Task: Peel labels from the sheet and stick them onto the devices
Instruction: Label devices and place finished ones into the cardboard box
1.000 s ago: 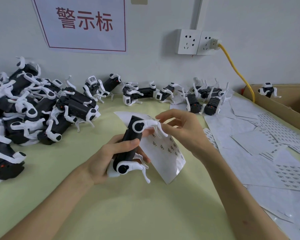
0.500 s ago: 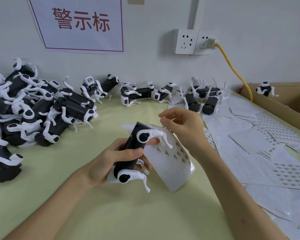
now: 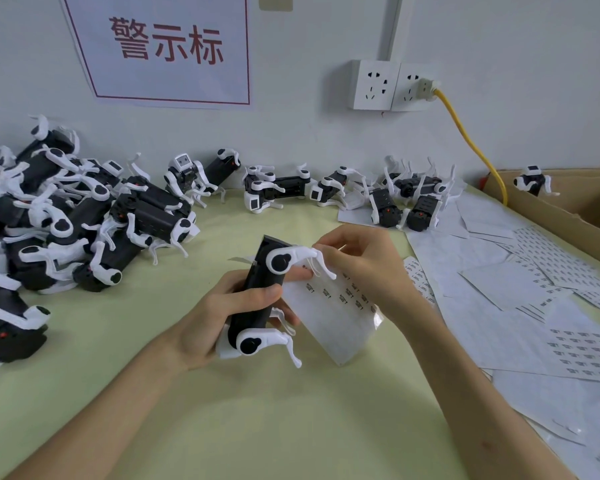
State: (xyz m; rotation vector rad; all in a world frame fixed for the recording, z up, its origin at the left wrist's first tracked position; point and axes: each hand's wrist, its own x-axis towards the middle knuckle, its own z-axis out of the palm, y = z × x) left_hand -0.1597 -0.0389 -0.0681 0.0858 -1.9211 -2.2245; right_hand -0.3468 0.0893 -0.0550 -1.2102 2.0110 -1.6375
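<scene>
We see left hand (image 3: pixel 215 320) clamped round device (image 3: pixel 261 272), long axis running away from wrist; right hand (image 3: pixel 361 268) pinches label sheet (image 3: pixel 336 317), between hands, touching device.

On the pale green table (image 3: pixel 257 427), near centre, the left hand (image 3: pixel 215 320) holds a black-and-white plastic robot-dog device (image 3: pixel 257 299). The white paper label sheet (image 3: pixel 336 317) sits just right of it, behind its legs, and the right hand (image 3: pixel 361 268) pinches its far edge. A heap of such devices (image 3: pixel 66 216) fills the far left, and a row of devices (image 3: pixel 291 188) lines the wall (one boxed device (image 3: pixel 534 181) is in the brown cardboard box (image 3: pixel 551 220), far right). Loose white label sheets (image 3: pixel 516 306) cover the right side.
</scene>
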